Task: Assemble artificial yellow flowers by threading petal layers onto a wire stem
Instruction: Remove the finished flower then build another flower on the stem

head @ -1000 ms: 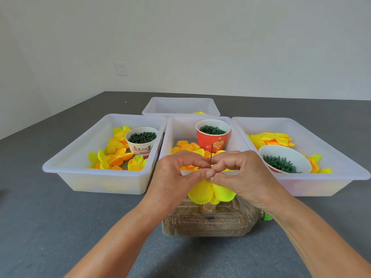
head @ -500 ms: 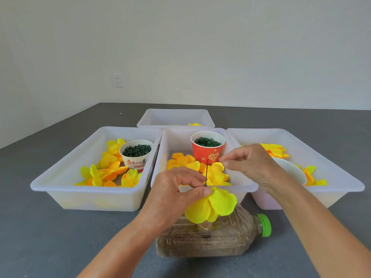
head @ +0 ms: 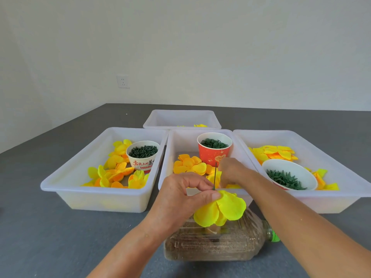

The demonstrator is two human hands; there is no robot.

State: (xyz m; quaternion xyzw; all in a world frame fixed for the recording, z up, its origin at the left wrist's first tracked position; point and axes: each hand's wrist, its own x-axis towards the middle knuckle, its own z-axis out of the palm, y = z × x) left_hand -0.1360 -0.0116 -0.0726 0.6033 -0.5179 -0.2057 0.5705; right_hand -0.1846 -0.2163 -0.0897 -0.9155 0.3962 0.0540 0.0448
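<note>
Four white trays (head: pixel 104 199), three cups of green parts. Left hand (head: pixel 180 199) pinches wire stem (head: pixel 215 175) above yellow flower (head: pixel 220 209). Right hand (head: pixel 233 171), fingers curled downward, reaches into middle tray; grip undeterminable.

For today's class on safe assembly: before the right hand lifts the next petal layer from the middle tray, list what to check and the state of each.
1. Left hand pinches the wire above the flower: ok.
2. Wire tip bare and upright for threading: ok.
3. Right hand is at the petals in the middle tray: ok.
4. Right hand holds only one layer: cannot tell.
5. Red cup stands upright beside the reaching hand: ok.
6. Bottle lies steady under the flower: cannot tell.
</note>
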